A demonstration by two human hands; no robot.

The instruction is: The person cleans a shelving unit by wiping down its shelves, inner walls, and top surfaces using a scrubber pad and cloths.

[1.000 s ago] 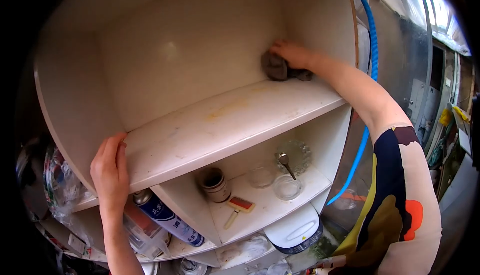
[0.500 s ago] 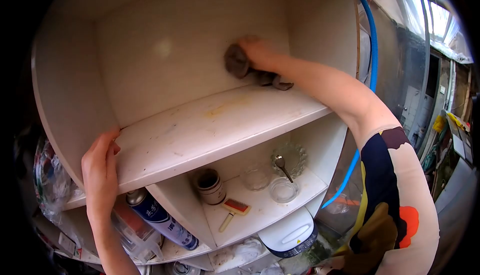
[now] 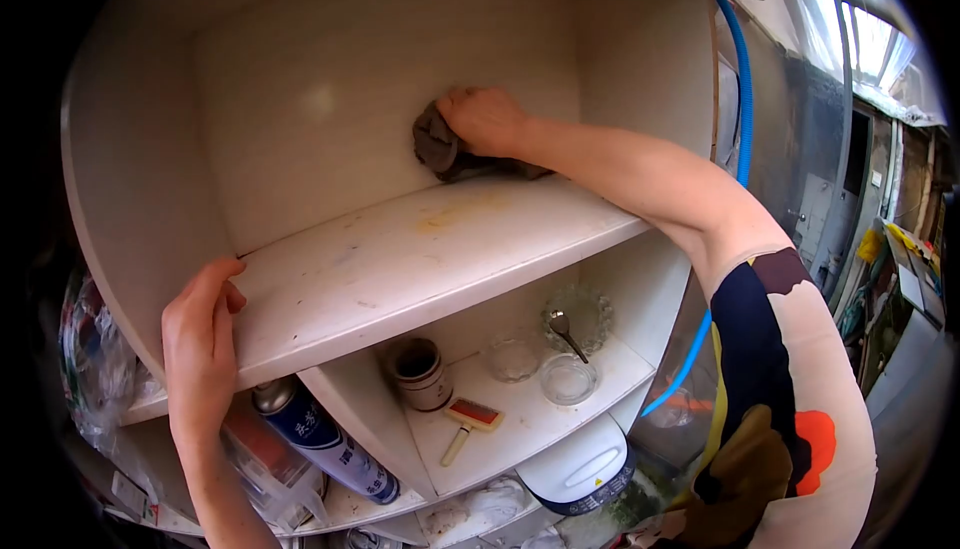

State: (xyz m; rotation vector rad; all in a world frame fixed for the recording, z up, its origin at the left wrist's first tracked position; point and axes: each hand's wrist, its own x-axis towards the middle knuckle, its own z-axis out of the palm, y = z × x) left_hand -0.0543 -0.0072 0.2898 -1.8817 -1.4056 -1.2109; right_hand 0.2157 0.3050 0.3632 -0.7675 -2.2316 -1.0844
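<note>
"Cloth (image 3: 437, 144) first: where is it?"

"Upper compartment of the cabinet (image 3: 130, 139), against the back panel (image 3: 300, 129), low down by the rear of the shelf (image 3: 330, 294). One part trails off behind the right forearm (image 3: 610, 159), so I can't see all of it."

"Which hand has it?"

"The right hand (image 3: 488, 121), fingers closed over the bunched end. The left hand (image 3: 200, 334) sits at the shelf's front left corner, fingers bent; whether it clasps anything I can't tell."

"How would it handle?"

"Soft, limp and light, I'd judge, nothing fragile. Damp or dry, I can't say. A thick fold gathered under the palm seems the best hold, since a loose end may drag."

"What else is around?"

"A yellowish stain (image 3: 455, 211) on the shelf. Below, a jar (image 3: 420, 374), a brush (image 3: 471, 419) with a red pad, and clear glass dishes (image 3: 569, 379) with a metal utensil (image 3: 570, 337) among them. Left of the divider (image 3: 378, 414), a blue spray can (image 3: 325, 439) leans."

"Anything in the way?"

"The right side wall (image 3: 645, 69) limits room on that side, and the forearm crosses the shelf's front edge. The glass looks breakable, but it's one level down."
</note>
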